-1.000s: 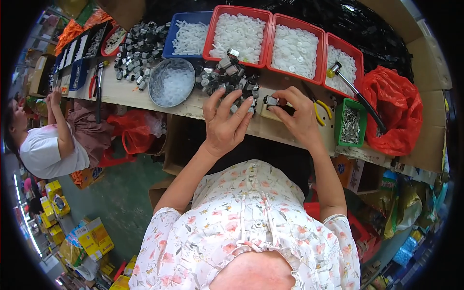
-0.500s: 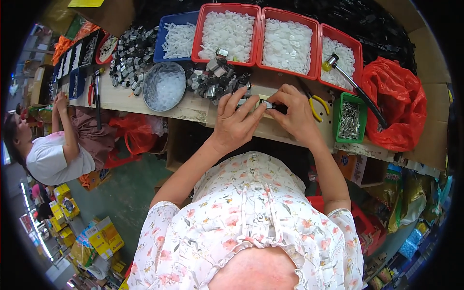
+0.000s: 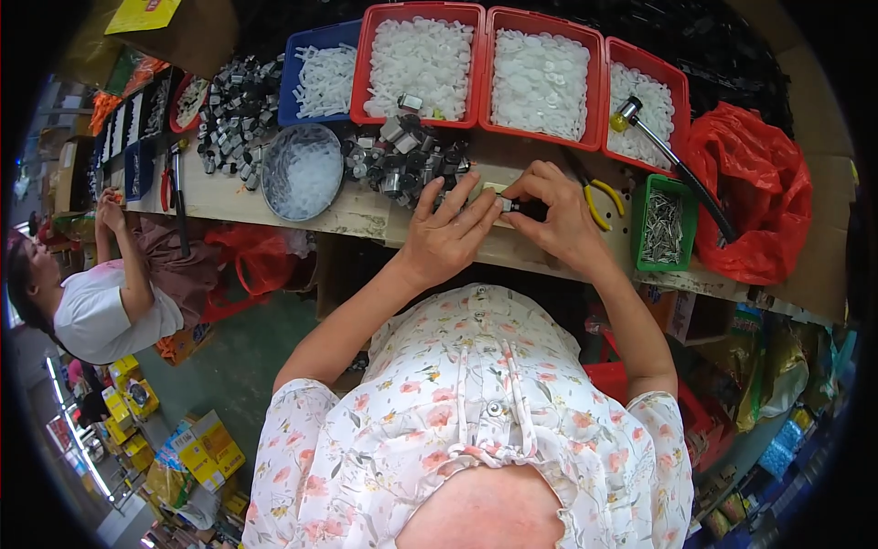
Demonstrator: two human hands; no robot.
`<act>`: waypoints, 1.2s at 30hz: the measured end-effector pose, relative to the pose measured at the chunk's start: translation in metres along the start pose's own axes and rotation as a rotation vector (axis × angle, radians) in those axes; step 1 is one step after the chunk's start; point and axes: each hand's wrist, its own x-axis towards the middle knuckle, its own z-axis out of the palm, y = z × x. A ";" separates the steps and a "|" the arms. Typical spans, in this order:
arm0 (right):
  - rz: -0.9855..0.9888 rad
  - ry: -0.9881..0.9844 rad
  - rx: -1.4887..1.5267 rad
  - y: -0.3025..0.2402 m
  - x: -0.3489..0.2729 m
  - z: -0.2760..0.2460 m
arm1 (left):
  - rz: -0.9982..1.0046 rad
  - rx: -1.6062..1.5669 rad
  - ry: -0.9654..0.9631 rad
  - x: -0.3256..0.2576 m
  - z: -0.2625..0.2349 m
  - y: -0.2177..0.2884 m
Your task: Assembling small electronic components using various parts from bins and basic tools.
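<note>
My left hand (image 3: 448, 233) and my right hand (image 3: 558, 215) meet over the workbench (image 3: 366, 210) front edge. Together they pinch a small black and silver part (image 3: 519, 207) between their fingertips. Just behind my left hand lies a heap of similar small black and silver parts (image 3: 402, 157). Yellow-handled pliers (image 3: 599, 197) lie beside my right hand.
Red bins of white plastic pieces (image 3: 540, 78), a blue bin (image 3: 315, 78), a round metal bowl (image 3: 302, 172), a green tray of metal pins (image 3: 665, 224), a hammer (image 3: 668, 156) and a red bag (image 3: 759, 192) fill the bench. Another person (image 3: 101, 293) works at the left.
My left hand has come off the heap of parts and joined my right hand on the small part. My view has shifted a little downward and closer.
</note>
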 end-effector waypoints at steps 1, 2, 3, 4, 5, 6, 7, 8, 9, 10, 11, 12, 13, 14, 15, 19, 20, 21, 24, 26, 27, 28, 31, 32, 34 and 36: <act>0.006 -0.009 0.027 0.001 0.000 -0.001 | 0.008 0.005 -0.010 -0.001 0.001 0.000; 0.012 -0.018 0.054 0.001 -0.001 -0.002 | 0.015 0.010 -0.019 -0.002 0.001 -0.001; 0.013 -0.020 0.055 -0.002 -0.001 -0.005 | 0.013 0.009 -0.020 -0.001 0.000 -0.001; -0.024 -0.007 -0.029 -0.007 -0.001 -0.009 | 0.010 -0.005 -0.016 0.000 0.000 -0.001; -0.061 0.008 -0.112 -0.010 -0.002 -0.011 | 0.008 -0.020 -0.013 0.001 0.000 -0.001; -0.060 0.007 -0.111 -0.012 -0.003 -0.010 | 0.008 -0.020 -0.014 0.001 0.000 -0.002; -0.090 0.023 -0.207 -0.015 -0.004 -0.008 | -0.003 -0.030 -0.005 0.001 -0.001 -0.002; -0.119 0.039 -0.304 -0.016 -0.005 -0.007 | -0.013 -0.039 0.005 0.001 -0.001 -0.002; -0.119 0.041 -0.302 -0.015 -0.005 -0.007 | -0.012 -0.039 0.004 0.002 -0.001 -0.002; -0.120 0.076 -0.269 -0.015 -0.005 -0.008 | -0.038 -0.056 0.012 0.002 -0.003 -0.002; -0.121 0.111 -0.235 -0.015 -0.005 -0.008 | -0.063 -0.074 0.020 0.003 -0.004 -0.002; -0.121 0.113 -0.232 -0.012 -0.006 -0.006 | -0.061 -0.073 0.017 0.002 -0.005 -0.002; -0.114 0.118 -0.202 -0.006 -0.007 -0.001 | -0.064 -0.077 0.017 0.002 -0.006 -0.001; -0.107 0.124 -0.174 -0.002 -0.008 0.001 | -0.065 -0.084 0.017 0.003 -0.006 -0.001; -0.105 0.127 -0.173 -0.001 -0.009 0.002 | -0.062 -0.084 0.015 0.004 -0.006 0.000; -0.107 0.131 -0.119 0.002 -0.008 0.004 | -0.038 -0.072 -0.030 0.004 -0.005 0.001; -0.110 0.123 -0.099 0.003 -0.008 0.003 | -0.034 -0.078 -0.025 0.004 -0.004 0.001; -0.107 0.124 -0.101 0.005 -0.009 0.003 | -0.033 -0.081 -0.025 0.005 -0.005 0.000; -0.108 0.141 -0.039 0.008 -0.011 0.005 | -0.018 -0.097 -0.042 0.006 -0.009 -0.001; -0.094 0.137 -0.030 0.007 -0.010 0.005 | -0.005 -0.093 -0.031 0.006 -0.007 -0.002; -0.094 0.135 -0.032 0.007 -0.009 0.004 | -0.007 -0.094 -0.029 0.005 -0.006 -0.002; -0.081 0.112 -0.043 0.006 -0.008 0.003 | -0.001 -0.093 -0.029 0.004 -0.004 -0.003; -0.068 0.076 -0.077 0.002 -0.007 0.000 | -0.004 -0.098 -0.019 0.001 -0.001 -0.001; -0.070 0.065 -0.094 0.000 -0.005 0.001 | -0.011 -0.098 -0.014 -0.001 -0.001 -0.001; -0.072 0.049 -0.152 -0.006 -0.006 -0.003 | 0.001 -0.084 0.010 -0.001 0.003 0.003; -0.077 0.035 -0.210 -0.011 -0.009 -0.006 | 0.014 -0.065 0.033 0.000 0.004 0.005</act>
